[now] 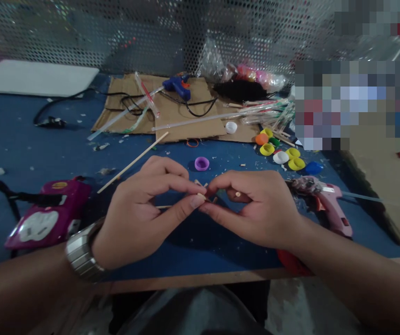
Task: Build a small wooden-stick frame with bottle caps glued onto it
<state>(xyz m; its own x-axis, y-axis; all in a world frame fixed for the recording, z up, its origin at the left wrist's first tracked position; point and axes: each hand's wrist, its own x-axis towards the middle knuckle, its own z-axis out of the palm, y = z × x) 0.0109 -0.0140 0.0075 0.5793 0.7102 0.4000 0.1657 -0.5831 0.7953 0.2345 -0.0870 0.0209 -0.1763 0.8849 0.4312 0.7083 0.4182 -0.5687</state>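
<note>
Over the near middle of the table, my left hand and my right hand meet fingertip to fingertip. Between the left thumb and index finger is a short wooden stick piece. The right thumb and index finger pinch at the same spot, on small wooden bits partly hidden by the fingers. A cut stick end pokes out of the curled right fingers. Behind the left thumb shows part of a thin stick. Just beyond the hands sits a purple bottle cap, and a long wooden stick lies to the left.
A pink glue gun lies right, a blue one on cardboard behind. Several bottle caps cluster back right near wrapped sticks. A magenta device with a black strap sits left, a white board back left.
</note>
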